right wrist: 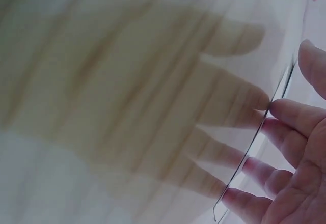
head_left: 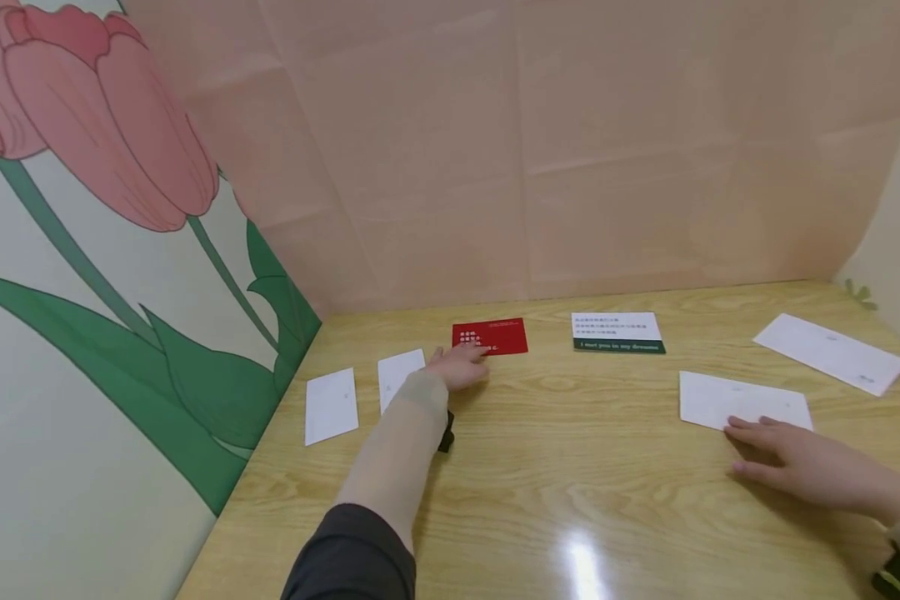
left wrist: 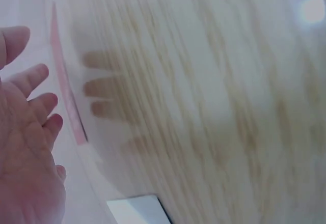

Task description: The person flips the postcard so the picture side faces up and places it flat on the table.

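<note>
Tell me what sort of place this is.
Probably a corner of an indoor room, though its use is unclear: a wood-grain table sits before a creased pinkish covering, with a large tulip picture on the left.

Room across table (head_left: 570,450) between left hand (head_left: 459,367) and right hand (head_left: 802,462); peach sheet (head_left: 570,167) blocks far side, painted wall (head_left: 82,467) left.

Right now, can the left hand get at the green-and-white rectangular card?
Probably yes: beyond the red rectangular card at the left hand, only bare woodgrain tabletop lies before the green-and-white card.
</note>
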Demonstrator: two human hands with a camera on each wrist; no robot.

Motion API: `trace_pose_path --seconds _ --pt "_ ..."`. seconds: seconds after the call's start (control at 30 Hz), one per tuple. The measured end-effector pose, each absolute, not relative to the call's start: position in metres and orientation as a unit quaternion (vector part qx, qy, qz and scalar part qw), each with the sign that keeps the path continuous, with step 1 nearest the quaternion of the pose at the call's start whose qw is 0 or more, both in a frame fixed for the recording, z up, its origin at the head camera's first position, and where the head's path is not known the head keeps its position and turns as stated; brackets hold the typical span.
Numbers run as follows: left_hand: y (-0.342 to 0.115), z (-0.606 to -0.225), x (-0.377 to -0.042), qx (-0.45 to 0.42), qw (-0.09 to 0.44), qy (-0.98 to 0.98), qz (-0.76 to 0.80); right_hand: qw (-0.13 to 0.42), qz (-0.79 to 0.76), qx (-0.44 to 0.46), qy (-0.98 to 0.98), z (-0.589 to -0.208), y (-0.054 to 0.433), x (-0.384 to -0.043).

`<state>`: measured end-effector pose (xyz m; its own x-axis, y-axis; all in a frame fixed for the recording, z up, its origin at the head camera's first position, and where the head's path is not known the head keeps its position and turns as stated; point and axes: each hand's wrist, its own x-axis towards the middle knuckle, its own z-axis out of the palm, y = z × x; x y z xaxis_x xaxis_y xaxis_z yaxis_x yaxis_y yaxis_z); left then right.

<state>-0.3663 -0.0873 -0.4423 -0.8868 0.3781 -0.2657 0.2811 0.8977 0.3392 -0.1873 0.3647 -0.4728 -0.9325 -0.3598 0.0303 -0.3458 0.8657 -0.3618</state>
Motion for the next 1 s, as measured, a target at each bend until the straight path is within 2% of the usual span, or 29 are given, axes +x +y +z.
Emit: trace_pose_path --seconds 0.43,0.7,1.0 --pt "-0.064 -0.44 -0.326 0.262 0.141 0.95 0.093 0.091 -0.171 -0.23 0.954 -0.456 0.29 -0.197" --pt "-0.051 -0.442 -0.305 0.266 0.143 0.946 0.12 0.142 -0.182 -0.251 0.94 -0.449 0.237 -0.2" --pt "-0.046 -0.451 -0.289 0.232 0.13 0.954 0.141 0.151 -0.184 -0.279 0.93 -0.445 0.191 -0.193"
